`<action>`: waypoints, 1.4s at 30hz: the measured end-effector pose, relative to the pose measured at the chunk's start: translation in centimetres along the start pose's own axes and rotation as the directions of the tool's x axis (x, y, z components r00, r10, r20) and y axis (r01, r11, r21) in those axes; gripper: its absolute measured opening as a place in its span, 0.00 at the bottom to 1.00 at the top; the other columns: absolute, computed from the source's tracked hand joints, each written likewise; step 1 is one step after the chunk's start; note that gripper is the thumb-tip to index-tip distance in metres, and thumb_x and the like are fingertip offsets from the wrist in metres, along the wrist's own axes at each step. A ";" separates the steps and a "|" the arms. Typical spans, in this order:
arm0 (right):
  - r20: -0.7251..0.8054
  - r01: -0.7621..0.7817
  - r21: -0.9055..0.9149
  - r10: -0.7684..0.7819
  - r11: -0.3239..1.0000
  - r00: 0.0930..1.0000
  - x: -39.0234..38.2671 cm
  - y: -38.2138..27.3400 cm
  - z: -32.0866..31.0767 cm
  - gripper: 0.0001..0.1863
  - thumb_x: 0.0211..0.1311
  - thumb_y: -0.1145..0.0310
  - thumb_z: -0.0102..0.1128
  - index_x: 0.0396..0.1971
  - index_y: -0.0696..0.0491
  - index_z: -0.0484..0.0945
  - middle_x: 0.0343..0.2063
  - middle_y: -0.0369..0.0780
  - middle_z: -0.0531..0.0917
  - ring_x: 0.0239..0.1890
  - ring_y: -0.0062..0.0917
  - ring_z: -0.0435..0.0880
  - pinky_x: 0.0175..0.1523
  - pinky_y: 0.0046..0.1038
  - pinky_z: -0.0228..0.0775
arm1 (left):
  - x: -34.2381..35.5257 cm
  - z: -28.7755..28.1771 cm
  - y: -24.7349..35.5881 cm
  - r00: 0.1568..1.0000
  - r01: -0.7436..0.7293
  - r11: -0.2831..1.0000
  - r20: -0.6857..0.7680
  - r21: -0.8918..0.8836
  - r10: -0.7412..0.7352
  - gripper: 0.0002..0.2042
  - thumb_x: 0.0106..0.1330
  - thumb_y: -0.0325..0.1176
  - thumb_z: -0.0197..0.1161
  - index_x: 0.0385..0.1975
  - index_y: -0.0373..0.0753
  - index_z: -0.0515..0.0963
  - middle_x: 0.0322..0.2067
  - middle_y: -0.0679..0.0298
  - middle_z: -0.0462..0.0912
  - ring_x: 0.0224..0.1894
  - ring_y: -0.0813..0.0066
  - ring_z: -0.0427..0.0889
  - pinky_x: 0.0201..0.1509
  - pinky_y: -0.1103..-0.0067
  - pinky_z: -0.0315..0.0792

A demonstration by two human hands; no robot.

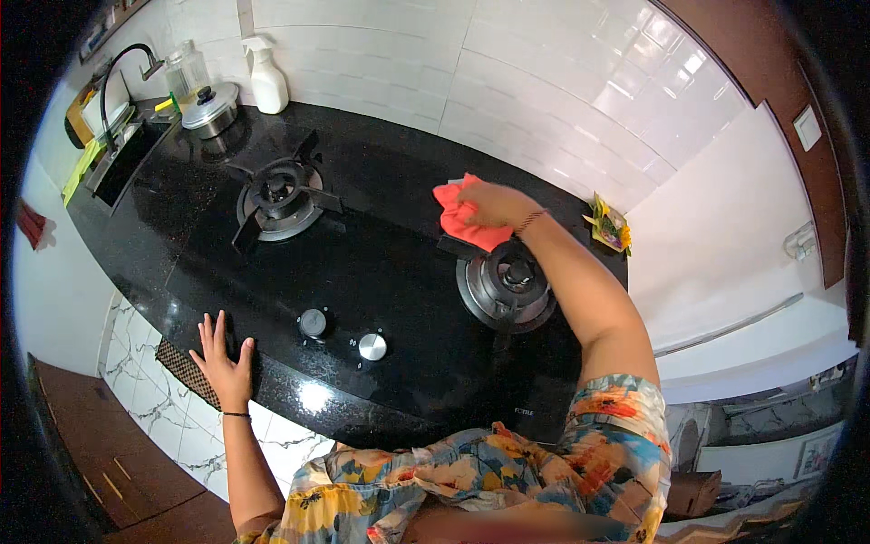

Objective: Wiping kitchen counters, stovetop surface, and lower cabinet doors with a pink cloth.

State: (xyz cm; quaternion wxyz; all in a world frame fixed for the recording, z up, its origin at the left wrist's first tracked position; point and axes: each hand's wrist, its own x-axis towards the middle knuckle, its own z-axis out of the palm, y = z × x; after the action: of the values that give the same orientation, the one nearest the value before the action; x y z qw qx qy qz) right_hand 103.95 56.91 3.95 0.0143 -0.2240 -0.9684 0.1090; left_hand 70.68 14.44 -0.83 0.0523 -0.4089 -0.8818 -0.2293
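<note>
My right hand (494, 205) is closed on a red-orange cloth (462, 222), just behind the right burner (512, 281). The cloth lies bunched under my fingers, against the black hob and the burner's pan support. My left hand (225, 358) rests flat with fingers spread on the front edge of the black counter (172, 290), holding nothing. Between the two hands, near the front, are a dark knob (313, 324) and a silver knob (372, 346). Farther back on the left stands the left burner (278, 190) with its black pan support.
A white spray bottle (266, 82) and a lidded steel pot (211, 111) stand by the tiled wall at the back left. Left of them is a sink (131, 163) with a black faucet (107, 118). A small sunflower decoration (609, 224) sits at the right corner.
</note>
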 end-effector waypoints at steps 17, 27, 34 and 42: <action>-0.038 0.036 0.124 -0.032 0.992 0.999 2.1 -0.3 -1.2 0.15 0.46 0.64 0.61 0.37 0.48 0.77 0.38 0.50 0.76 0.42 0.45 0.76 0.45 0.37 0.70 | 0.4 -0.5 0.5 1.000 -0.006 1.000 -0.011 -0.017 0.006 0.28 0.54 0.41 0.63 0.57 0.49 0.68 0.65 0.61 0.56 0.68 0.61 0.51 0.67 0.53 0.32; -0.915 -0.415 -0.285 -0.117 0.864 0.385 -2.6 2.6 -20.8 0.14 0.48 0.74 0.56 0.39 0.54 0.77 0.41 0.44 0.78 0.43 0.40 0.75 0.49 0.38 0.67 | -0.4 -0.7 0.5 0.998 0.045 0.999 0.039 -0.018 -0.045 0.28 0.52 0.37 0.62 0.56 0.46 0.68 0.64 0.59 0.56 0.67 0.60 0.52 0.67 0.55 0.32; -0.919 -0.705 -0.392 -0.282 0.590 0.275 -3.7 6.8 -23.8 0.25 0.57 0.59 0.54 0.56 0.44 0.67 0.58 0.46 0.63 0.60 0.43 0.60 0.61 0.52 0.52 | -0.2 -0.9 0.7 0.997 0.070 0.998 0.043 -0.006 -0.070 0.27 0.52 0.37 0.61 0.56 0.45 0.68 0.64 0.59 0.57 0.67 0.60 0.53 0.68 0.55 0.32; -0.320 -0.240 -0.747 -0.020 0.620 0.947 -7.4 12.4 -4.3 0.27 0.56 0.58 0.54 0.58 0.37 0.65 0.62 0.35 0.62 0.63 0.32 0.59 0.63 0.47 0.52 | 0.2 -0.8 0.6 0.998 0.052 0.999 0.047 -0.006 -0.052 0.27 0.53 0.37 0.61 0.57 0.45 0.68 0.64 0.60 0.56 0.67 0.60 0.53 0.68 0.57 0.31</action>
State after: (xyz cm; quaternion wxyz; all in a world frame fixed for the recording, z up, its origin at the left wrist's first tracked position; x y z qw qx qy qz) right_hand 116.28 65.46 5.60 0.0548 -0.2815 -0.8901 -0.3541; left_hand 70.93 14.57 0.15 0.0244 -0.3912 -0.8923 -0.2240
